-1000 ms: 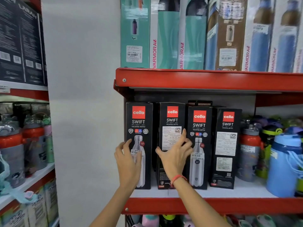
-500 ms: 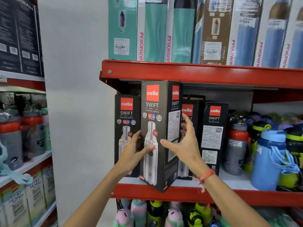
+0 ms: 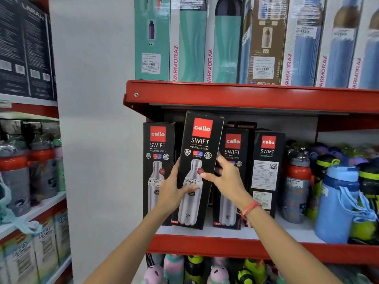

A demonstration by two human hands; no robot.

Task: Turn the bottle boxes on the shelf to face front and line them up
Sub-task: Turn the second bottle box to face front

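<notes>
Several black Cello Swift bottle boxes stand on the red shelf (image 3: 205, 245). The second box (image 3: 200, 144) is tilted, its top leaning right, with its bottle-picture front toward me. My left hand (image 3: 174, 191) grips its left edge and my right hand (image 3: 227, 177) grips its right edge. The leftmost box (image 3: 156, 148) shows its front. The third box (image 3: 232, 148) also shows its front, partly behind my right hand. The fourth box (image 3: 266, 160) shows a white label panel instead of the picture.
Loose bottles stand right of the boxes: a grey one with a red cap (image 3: 297, 185) and a blue one (image 3: 338, 201). The upper red shelf edge (image 3: 246, 97) hangs just above the box tops. A white wall (image 3: 92, 140) lies left; more bottles sit below.
The second box, side label forward a second ago, was pulled out and rotated; now its front faces me and it has moved back toward the shelf, still tilted.
</notes>
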